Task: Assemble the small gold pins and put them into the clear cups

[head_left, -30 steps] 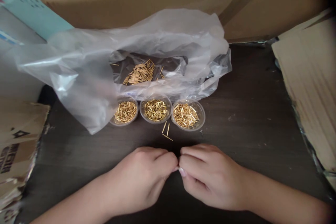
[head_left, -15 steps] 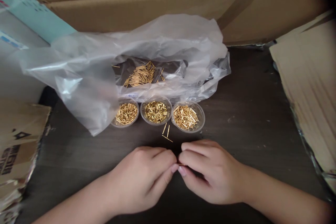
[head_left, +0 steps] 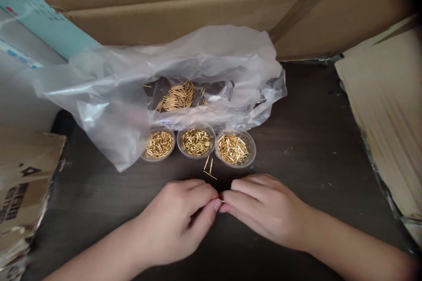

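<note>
My left hand (head_left: 186, 217) and my right hand (head_left: 270, 210) meet fingertip to fingertip above the dark table, both closed in a pinch. A thin gold pin (head_left: 222, 201) shows as a short sliver between them, its ends hidden by the fingers. Just beyond lie 3 loose gold pins (head_left: 211, 166). Behind these, a left clear cup (head_left: 158, 160), a middle clear cup (head_left: 197, 157) and a right clear cup (head_left: 255, 149) stand in a row, each holding many small gold metal pieces.
An open, crumpled plastic bag (head_left: 108, 96) behind the cups contains a pile of gold pins (head_left: 180, 96) and partly covers the left cup. A large cardboard box (head_left: 184, 22) stands behind it. Cardboard flanks the dark table (head_left: 306, 140) at left (head_left: 36, 153) and right (head_left: 389, 118).
Both hands have shifted slightly up and left in view. My right thumb and fingers have closed nearer to the left fingertips, and less of the pin shows. The camera view has moved a little.
</note>
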Demonstrator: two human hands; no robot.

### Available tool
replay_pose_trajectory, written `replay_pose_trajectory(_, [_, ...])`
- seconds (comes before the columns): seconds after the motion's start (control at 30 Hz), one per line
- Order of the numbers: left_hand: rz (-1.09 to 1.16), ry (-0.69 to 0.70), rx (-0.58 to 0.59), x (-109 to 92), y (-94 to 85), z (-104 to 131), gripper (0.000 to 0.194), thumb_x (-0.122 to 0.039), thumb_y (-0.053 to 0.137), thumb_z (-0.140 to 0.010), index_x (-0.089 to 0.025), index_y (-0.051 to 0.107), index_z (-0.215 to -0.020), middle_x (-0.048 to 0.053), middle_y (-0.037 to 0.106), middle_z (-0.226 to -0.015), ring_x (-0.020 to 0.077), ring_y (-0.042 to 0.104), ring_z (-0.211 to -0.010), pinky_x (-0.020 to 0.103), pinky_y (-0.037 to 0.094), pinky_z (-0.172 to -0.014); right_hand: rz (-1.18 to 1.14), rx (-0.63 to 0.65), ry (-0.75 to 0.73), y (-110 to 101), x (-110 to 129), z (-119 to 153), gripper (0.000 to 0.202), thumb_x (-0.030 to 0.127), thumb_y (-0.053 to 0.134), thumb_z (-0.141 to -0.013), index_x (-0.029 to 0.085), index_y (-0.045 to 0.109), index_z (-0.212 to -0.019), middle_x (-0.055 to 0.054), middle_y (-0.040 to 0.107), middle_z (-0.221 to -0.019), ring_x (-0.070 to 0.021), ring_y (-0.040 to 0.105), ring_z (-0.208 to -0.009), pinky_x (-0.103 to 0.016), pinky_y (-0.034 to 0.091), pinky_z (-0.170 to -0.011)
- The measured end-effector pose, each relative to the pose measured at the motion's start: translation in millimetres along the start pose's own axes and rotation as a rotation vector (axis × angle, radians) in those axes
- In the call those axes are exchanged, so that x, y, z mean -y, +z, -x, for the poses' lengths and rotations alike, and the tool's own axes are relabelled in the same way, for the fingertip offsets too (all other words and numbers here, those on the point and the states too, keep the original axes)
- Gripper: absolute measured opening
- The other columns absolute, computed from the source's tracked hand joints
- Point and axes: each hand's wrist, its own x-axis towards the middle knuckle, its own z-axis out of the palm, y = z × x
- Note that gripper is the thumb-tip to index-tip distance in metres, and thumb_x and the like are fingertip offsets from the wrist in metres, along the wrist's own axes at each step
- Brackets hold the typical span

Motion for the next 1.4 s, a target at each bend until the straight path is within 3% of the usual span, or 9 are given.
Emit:
replay_pose_trajectory(0.17, [0.035, 0.006, 0.068, 0.5, -2.5, 0.3, 0.018, -0.017, 0.051, -0.099, -0.016, 0.065, -0.088, 0.000, 0.063, -0.078, 0.0108, 0.058, -0.067, 0.023, 0.044, -0.062, 0.020, 0.024, -0.034, -0.6, -0.5, 0.9, 0.038, 0.034, 0.046, -0.107, 0.019, 0.055, -0.073, 0.003, 0.045, -0.066, -0.0143, 0.042, -0.060, -0.033, 0.031, -0.059])
replay_pose_trajectory(0.33, [0.077, 0.051, 0.116, 2.3, -5.1, -1.8, 0.020, -0.014, 0.050, -0.098, -0.015, 0.062, -0.083, 0.001, 0.062, -0.076, 0.0106, 0.056, -0.069, 0.023, 0.043, -0.063, -0.249, 0.074, -0.020, -2.8, -5.2, -4.4, 0.036, 0.035, 0.047, -0.106, 0.018, 0.059, -0.076, 0.003, 0.046, -0.069, -0.0117, 0.041, -0.060, -0.029, 0.033, -0.058])
replay_pose_trajectory(0.5, [0.097, 0.068, 0.119, 3.1, -8.0, -3.0, 0.023, -0.014, 0.049, -0.099, -0.014, 0.059, -0.079, 0.001, 0.060, -0.073, 0.0105, 0.052, -0.065, 0.024, 0.040, -0.061, -0.565, 0.146, 0.032, -6.6, -10.9, -7.9, 0.024, 0.025, 0.049, -0.104, 0.014, 0.064, -0.088, 0.001, 0.054, -0.077, -0.0097, 0.047, -0.066, -0.024, 0.038, -0.061])
replay_pose_trajectory(0.77, [0.132, 0.065, 0.161, 2.4, -12.3, -7.1, 0.022, -0.014, 0.050, -0.099, -0.015, 0.058, -0.079, 0.000, 0.058, -0.072, 0.0105, 0.051, -0.064, 0.024, 0.041, -0.061, -0.776, 0.155, 0.098, -5.7, -16.0, -8.6, 0.011, 0.022, 0.063, -0.098, 0.015, 0.068, -0.092, 0.000, 0.062, -0.078, -0.0081, 0.056, -0.068, -0.021, 0.045, -0.063])
replay_pose_trajectory(0.87, [0.130, 0.080, 0.151, 1.4, -11.6, -5.8, 0.020, -0.013, 0.050, -0.099, -0.015, 0.059, -0.080, 0.000, 0.058, -0.072, 0.0100, 0.052, -0.065, 0.023, 0.042, -0.063, -0.887, 0.190, 0.175, -4.8, -14.4, -8.4, 0.010, 0.020, 0.064, -0.096, 0.014, 0.068, -0.088, 0.001, 0.062, -0.076, -0.0064, 0.060, -0.062, -0.018, 0.048, -0.059])
replay_pose_trajectory(1.03, [0.148, 0.107, 0.134, 2.8, -10.1, -4.2, 0.018, -0.011, 0.048, -0.099, -0.015, 0.060, -0.086, 0.000, 0.062, -0.078, 0.0092, 0.055, -0.069, 0.021, 0.044, -0.066, -1.137, 0.361, 0.365, -7.4, -11.5, -4.4, 0.019, 0.023, 0.060, -0.098, 0.011, 0.068, -0.085, -0.003, 0.065, -0.085, -0.0052, 0.066, -0.053, -0.010, 0.047, -0.045])
replay_pose_trajectory(1.2, [0.111, 0.123, 0.136, 3.8, -9.7, -4.7, 0.021, -0.013, 0.048, -0.100, -0.014, 0.060, -0.083, 0.001, 0.059, -0.074, 0.0108, 0.054, -0.067, 0.023, 0.043, -0.064, -1.095, 0.377, 0.372, -9.3, -10.9, -3.6, 0.023, 0.026, 0.058, -0.099, 0.012, 0.069, -0.085, -0.003, 0.066, -0.080, -0.0062, 0.065, -0.053, -0.014, 0.052, -0.049])
replay_pose_trajectory(1.4, [0.103, 0.123, 0.142, 2.8, -10.7, -5.8, 0.021, -0.012, 0.048, -0.100, -0.015, 0.060, -0.083, 0.000, 0.058, -0.073, 0.0111, 0.054, -0.066, 0.023, 0.043, -0.063, -0.957, 0.279, 0.254, -9.6, -8.3, -7.5, 0.021, 0.021, 0.055, -0.099, 0.014, 0.064, -0.082, 0.002, 0.060, -0.072, -0.0051, 0.058, -0.054, -0.018, 0.049, -0.056])
